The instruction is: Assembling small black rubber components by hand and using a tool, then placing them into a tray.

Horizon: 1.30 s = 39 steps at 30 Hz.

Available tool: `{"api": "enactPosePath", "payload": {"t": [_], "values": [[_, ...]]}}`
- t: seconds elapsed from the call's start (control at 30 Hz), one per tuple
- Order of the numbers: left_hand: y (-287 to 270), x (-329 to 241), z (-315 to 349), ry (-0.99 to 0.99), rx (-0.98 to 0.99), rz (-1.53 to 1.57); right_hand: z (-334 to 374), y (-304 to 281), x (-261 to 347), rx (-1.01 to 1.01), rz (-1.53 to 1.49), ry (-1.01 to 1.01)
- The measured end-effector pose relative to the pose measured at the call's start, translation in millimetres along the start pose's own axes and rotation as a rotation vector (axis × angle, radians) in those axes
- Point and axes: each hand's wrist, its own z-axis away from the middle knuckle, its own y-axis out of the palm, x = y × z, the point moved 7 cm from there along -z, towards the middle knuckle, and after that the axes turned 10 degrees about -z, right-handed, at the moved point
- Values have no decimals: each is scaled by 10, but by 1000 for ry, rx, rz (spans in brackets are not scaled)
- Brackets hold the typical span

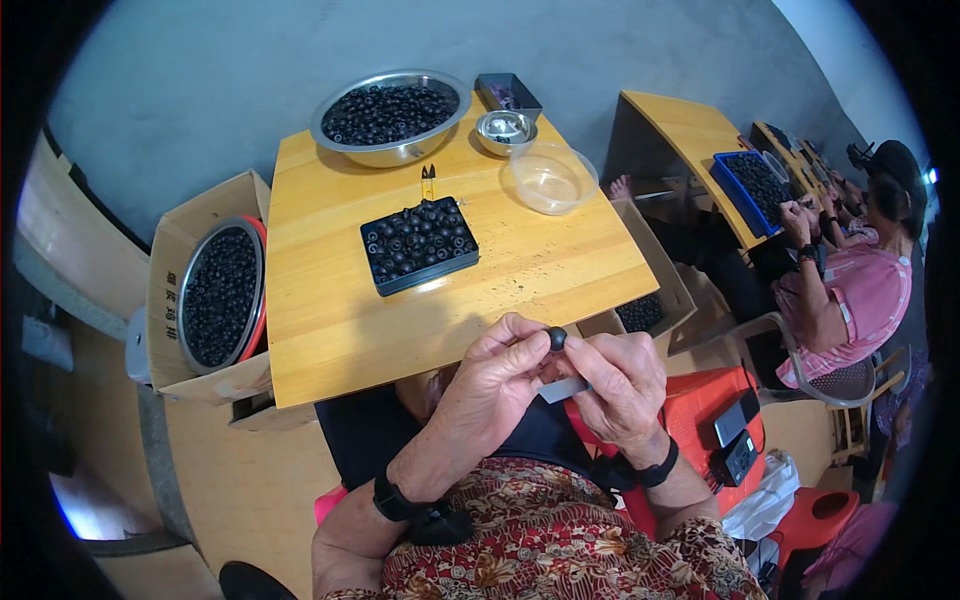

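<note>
Pinched between thumb and fingers, a small round black bead-like piece [557, 339] is held just in front of the table's near edge. My left hand [500, 375] grips it from the left, fingers closed. From the other side, my right hand [622, 385] is also closed, its thumb against the piece. Below the fingers a pale grey flat strip [563, 390] shows by my right hand; what it is I cannot make out. On the table ahead, a dark square tray [428, 282] is filled with similar black pieces, some showing holes.
Small yellow-and-black cutters [428, 183] lie behind the tray. Farther back stand a big metal basin [390, 155] of black pieces, a metal bowl [496, 146], a dark box [532, 104] and a clear plastic bowl [555, 190]. Cardboard boxes [165, 340] flank the table; a co-worker [865, 280] sits right.
</note>
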Motion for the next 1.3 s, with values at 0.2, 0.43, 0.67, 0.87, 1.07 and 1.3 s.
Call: {"api": "enactPosePath", "payload": {"t": [0.2,0.43,0.67,0.87,1.07,1.3], "values": [[-46,-66,51,42,-32,-23,-45,91,23,39,-20,-6],[-293,-412,196,13,-172,-153,-28,120,-70,109,31,124],[-1118,-1505,966,299,-496,-299,20,219,-110,150,15,145],[-2008,-2521,1483,438,-839,-400,-44,305,-88,165,-8,161],[-2489,-3152,1690,505,-1241,-643,-31,309,-150,164,10,183],[-1465,-2257,284,244,-702,-1285,78,412,-463,110,-135,345]]}}
